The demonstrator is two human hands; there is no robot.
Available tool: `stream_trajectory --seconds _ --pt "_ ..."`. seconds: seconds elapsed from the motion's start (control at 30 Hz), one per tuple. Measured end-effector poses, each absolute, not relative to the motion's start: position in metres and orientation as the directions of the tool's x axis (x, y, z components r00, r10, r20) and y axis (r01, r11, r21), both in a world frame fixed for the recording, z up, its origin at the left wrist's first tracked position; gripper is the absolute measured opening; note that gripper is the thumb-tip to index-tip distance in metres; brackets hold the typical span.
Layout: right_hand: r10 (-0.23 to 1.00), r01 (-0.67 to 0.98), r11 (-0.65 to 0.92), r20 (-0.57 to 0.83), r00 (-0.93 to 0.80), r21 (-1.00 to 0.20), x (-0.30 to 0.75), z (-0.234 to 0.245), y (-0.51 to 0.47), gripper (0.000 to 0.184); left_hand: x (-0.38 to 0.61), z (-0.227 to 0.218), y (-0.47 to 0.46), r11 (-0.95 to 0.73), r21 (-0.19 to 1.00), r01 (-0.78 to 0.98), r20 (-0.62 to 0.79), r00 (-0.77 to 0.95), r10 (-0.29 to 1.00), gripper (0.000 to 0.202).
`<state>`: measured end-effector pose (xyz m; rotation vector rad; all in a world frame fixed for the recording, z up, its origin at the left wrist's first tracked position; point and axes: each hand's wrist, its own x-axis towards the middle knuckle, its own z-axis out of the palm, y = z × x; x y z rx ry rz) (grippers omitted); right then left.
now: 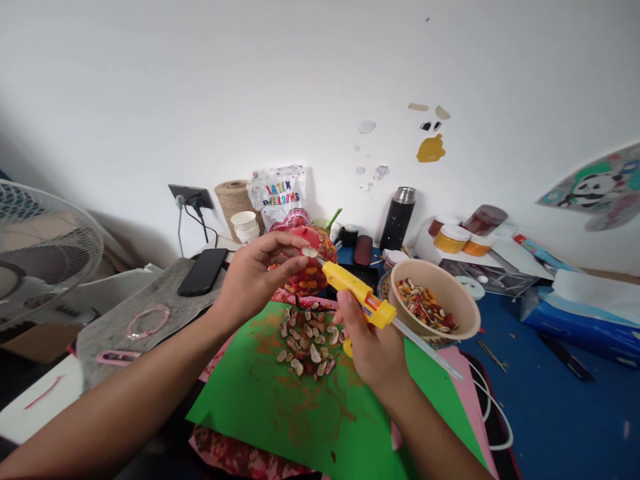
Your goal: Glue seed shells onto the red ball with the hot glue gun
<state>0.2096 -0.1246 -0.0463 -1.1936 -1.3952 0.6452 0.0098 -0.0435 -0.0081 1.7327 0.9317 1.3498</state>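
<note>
Two bare hands meet above the middle of the table. The left hand (253, 277) pinches a small pale pistachio shell (309, 252) between thumb and fingertips, pressing it against a round red ball studded with coloured shells (313, 263) that it holds up just past the far edge of the green paper sheet (280, 407). The right hand (371, 347) is wrapped tight around the grip of a yellow plastic hot glue gun (357, 292), whose nozzle points left and all but touches the pinched shell. A clear glue stick (427, 350) juts from the back of the gun toward the right.

Judging by the ball, much of its visible face is already covered in orange, yellow and red shells, though red patches remain near the top, so the covering looks partly done. A loose heap of plain beige shells (307, 340) lies on the green sheet just below the hands, with brownish smears around it. To the right, a tan round bowl of dyed shells (434, 303) stands near the gun, well filled.

Farther off, a black phone (203, 271) rests on grey felt at left, and a black flask (397, 217) stands by the wall.
</note>
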Motion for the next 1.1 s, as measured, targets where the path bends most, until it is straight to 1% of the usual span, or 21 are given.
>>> stream_trajectory --seconds 0.3,0.5,0.63,0.73,0.83,0.93,1.03,1.1 --pt "0.910 0.273 0.343 0.389 0.140 -0.899 0.210 -0.047 -0.125 0.063 0.012 -0.006 -0.044 -0.440 0.895 0.069 0.424 0.173 0.889 0.030" --pt "0.908 0.306 0.343 0.397 0.133 -0.888 0.211 -0.052 -0.124 0.060 0.013 -0.002 -0.046 -0.429 0.901 0.065 0.414 0.167 0.895 0.031" --pt "0.899 0.339 0.366 0.423 0.110 -0.866 0.211 -0.056 -0.123 0.056 0.015 -0.002 -0.047 -0.414 0.910 0.020 0.405 0.170 0.899 0.029" --pt "0.902 0.349 0.368 0.422 0.092 -0.862 0.210 -0.057 -0.123 0.056 0.015 -0.003 -0.042 -0.386 0.921 -0.055 0.390 0.152 0.908 0.028" --pt "0.921 0.278 0.325 0.370 0.124 -0.904 0.211 -0.054 -0.123 0.060 0.006 0.002 -0.029 -0.420 0.899 -0.123 0.429 0.059 0.901 0.025" --pt "0.925 0.195 0.266 0.307 0.223 -0.944 0.213 -0.051 -0.120 0.068 -0.017 0.016 -0.012 -0.513 0.842 -0.168 0.502 -0.105 0.858 0.020" --pt "0.907 0.120 0.226 0.254 0.337 -0.967 0.217 -0.048 -0.114 0.075 -0.048 0.032 0.003 -0.556 0.792 -0.253 0.503 -0.247 0.828 0.015" --pt "0.897 0.073 0.215 0.227 0.380 -0.974 0.219 -0.047 -0.111 0.077 -0.064 0.038 0.011 -0.578 0.767 -0.279 0.491 -0.325 0.808 0.014"
